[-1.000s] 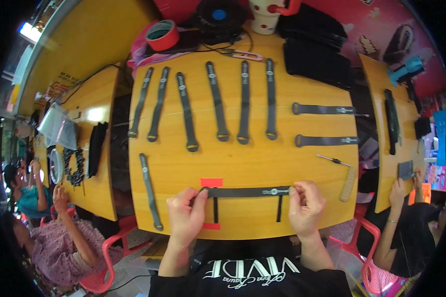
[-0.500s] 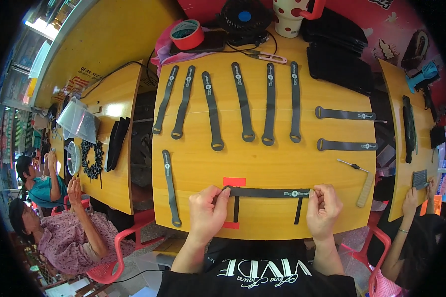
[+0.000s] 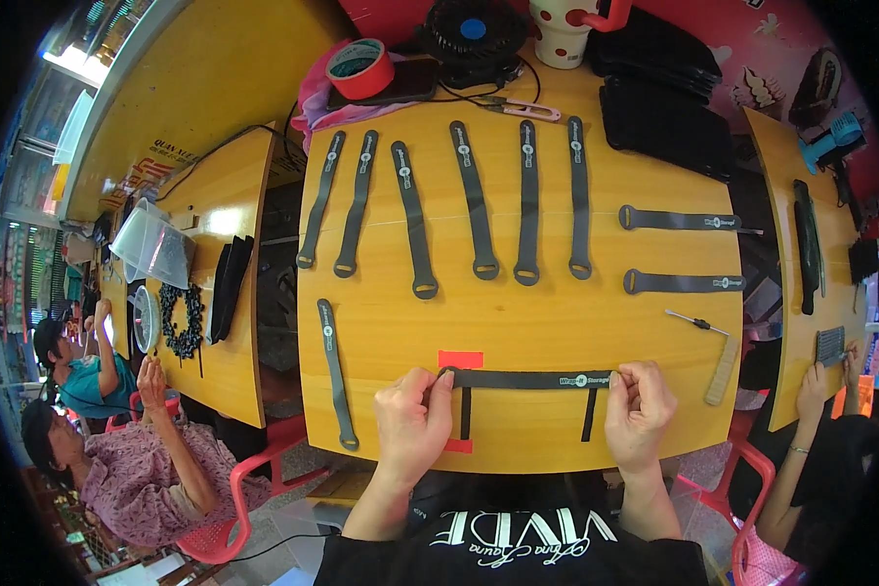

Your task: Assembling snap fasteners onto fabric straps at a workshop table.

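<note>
Grey strap spanning left to right near the front edge of the tabletop. The left hand closes its grip on the left end, the right hand on the other, largely masking both tips. Contact between strap and surface cannot be told. Black strips emerge below, their upper ends obscured; the upper frame edge truncates a spotted cup.
</note>
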Demonstrator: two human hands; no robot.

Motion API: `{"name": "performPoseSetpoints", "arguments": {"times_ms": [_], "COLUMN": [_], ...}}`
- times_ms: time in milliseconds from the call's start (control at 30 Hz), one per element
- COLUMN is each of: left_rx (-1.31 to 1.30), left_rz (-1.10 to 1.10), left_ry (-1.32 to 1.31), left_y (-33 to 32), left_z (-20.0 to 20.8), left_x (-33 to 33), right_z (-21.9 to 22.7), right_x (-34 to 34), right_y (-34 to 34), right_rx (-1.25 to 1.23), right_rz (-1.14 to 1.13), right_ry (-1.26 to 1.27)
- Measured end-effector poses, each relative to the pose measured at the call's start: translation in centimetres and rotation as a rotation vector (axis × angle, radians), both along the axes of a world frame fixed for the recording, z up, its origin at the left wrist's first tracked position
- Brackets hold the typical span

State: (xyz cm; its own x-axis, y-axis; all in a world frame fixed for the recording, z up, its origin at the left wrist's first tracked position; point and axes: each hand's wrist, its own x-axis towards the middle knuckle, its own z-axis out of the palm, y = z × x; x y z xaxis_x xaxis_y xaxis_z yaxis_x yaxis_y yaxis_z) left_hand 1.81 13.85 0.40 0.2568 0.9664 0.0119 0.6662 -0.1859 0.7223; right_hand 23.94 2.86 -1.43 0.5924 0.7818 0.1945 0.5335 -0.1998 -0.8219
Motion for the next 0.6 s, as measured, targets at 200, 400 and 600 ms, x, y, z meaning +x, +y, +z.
{"name": "performPoseSetpoints", "arguments": {"times_ms": [200,400,600], "left_rx": [-0.008,0.007,0.031], "left_rz": [0.015,0.018,0.009], "left_ry": [0.004,0.032,0.038], "left_y": [-0.13,-0.29,-0.44], "left_z": [0.21,0.41,-0.07], "left_x": [0.24,0.47,0.54], "right_z": [-0.09,-0.14,-0.24], "right_x": [0.05,-0.04,0.07], "right_y": [0.02,-0.11,-0.2], "right_rx": [-0.009,-0.001,0.02], "right_rz": [0.01,0.0,-0.009], "right_ry": [-0.005,0.0,-0.017]}}
